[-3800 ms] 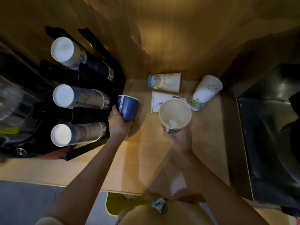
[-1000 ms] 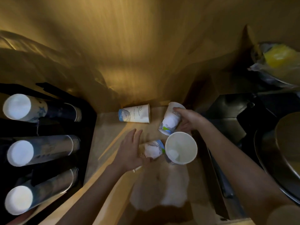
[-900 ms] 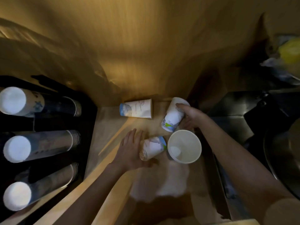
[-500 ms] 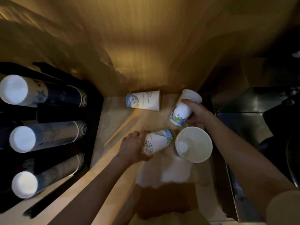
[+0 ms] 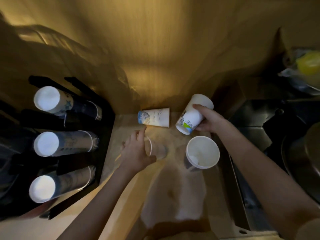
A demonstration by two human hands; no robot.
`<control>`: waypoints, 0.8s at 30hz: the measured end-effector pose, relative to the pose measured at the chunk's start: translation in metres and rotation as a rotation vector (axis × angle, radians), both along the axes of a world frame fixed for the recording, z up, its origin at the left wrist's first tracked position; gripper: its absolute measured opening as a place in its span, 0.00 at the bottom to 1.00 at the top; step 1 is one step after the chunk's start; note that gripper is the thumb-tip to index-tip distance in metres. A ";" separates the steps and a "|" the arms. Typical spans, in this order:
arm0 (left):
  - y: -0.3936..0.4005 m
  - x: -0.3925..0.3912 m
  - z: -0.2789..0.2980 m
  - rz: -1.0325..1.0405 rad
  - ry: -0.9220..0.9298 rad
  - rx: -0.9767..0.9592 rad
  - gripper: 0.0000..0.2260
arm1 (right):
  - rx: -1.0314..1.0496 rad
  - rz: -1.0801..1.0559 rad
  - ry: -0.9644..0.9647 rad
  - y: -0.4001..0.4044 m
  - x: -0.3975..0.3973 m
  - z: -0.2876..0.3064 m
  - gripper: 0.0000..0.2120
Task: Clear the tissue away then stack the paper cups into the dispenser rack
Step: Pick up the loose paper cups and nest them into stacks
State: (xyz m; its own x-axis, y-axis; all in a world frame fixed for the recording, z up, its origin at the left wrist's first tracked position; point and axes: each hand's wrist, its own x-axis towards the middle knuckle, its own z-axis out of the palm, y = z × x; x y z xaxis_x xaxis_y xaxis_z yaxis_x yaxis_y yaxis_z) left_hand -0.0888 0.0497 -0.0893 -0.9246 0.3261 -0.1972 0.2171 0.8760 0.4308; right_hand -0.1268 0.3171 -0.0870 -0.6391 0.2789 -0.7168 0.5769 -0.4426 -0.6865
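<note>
1. since half a second ago the left hand [image 5: 136,153] has rolled its white printed paper cup [image 5: 155,149] over; the cup is now blurred with motion, mouth turned toward the palm, and the grip is clasped around it, thumb below and fingers over the top.
2. the right hand [image 5: 209,120] has raised its tall white paper cup with the green and blue print [image 5: 190,116] clear of the tabletop [image 5: 121,196], tilted, base down toward the left; the grip is clenched on the cup's side.
3. judged from this, both hands now carry a cup ready for nesting or for the rack, so the stacking step is under way.
4. a white paper cup with a blue base band [image 5: 154,117] lies on its side just beyond the left grip, untouched.
5. an upright white paper cup, mouth open [image 5: 201,152], stands just under the right grip, between the two forearms.
6. the black dispenser rack [image 5: 105,122], with three horizontal stacks of cups, sits well left of the left grip.
7. the tabletop is pale wood, dimly lit in warm yellow; a wooden wall closes it behind, dark metal surfaces lie to the right, and a crumpled yellow-and-clear bag [image 5: 304,66] is far beyond the right grip.
8. no tissue can be made out for certain.
</note>
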 end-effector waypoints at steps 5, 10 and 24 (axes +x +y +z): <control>-0.017 0.011 0.034 0.031 0.093 0.133 0.44 | -0.007 0.082 0.163 -0.031 0.012 0.052 0.16; -0.048 0.018 0.071 0.036 0.236 0.214 0.39 | 0.133 0.092 0.443 -0.088 0.052 0.067 0.22; -0.083 0.062 0.126 -0.025 0.361 0.301 0.36 | 0.674 0.375 0.442 -0.191 0.139 -0.053 0.40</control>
State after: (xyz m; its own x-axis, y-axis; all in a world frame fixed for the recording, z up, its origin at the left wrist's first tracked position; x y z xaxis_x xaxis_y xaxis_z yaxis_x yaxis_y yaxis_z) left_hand -0.0265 -0.0336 0.0363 -0.9075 0.3429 0.2425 0.4196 0.7160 0.5579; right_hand 0.0117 0.1259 -0.1404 -0.9525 0.2691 -0.1423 0.2236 0.3011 -0.9270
